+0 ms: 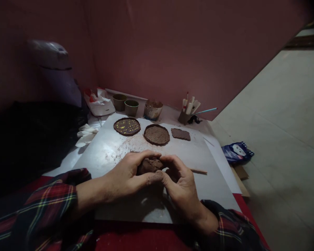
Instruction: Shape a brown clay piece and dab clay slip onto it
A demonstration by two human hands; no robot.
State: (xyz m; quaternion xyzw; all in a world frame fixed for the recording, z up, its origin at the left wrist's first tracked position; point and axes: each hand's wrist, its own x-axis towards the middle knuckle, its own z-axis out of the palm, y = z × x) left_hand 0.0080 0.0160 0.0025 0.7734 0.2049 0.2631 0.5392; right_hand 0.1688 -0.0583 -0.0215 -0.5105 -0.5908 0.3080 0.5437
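Observation:
Between my two hands, above the near part of a pale work sheet [211, 195], is a lump of brown clay [151, 165] with a cracked, rough surface. My left hand [138, 172] wraps round its left side, thumb in front and fingers behind. On the other side, my right hand [179, 177] has curled fingers and a thumb pressed against the lump. Beyond them lie a round clay slab with yellow specks [127, 126], a plain round slab with a raised rim [156, 135] and a small rectangular slab [180, 134]. A thin wooden stick [199, 171] lies right of my hands.
Several cups stand along the back, including a smeared bowl [153, 109]. A holder [184, 117] contains sticks and tools. White gloves [86, 135] and a plastic bag [99, 103] lie at left. A pink wall [172, 52] rises behind; a blue packet [237, 152] lies at right.

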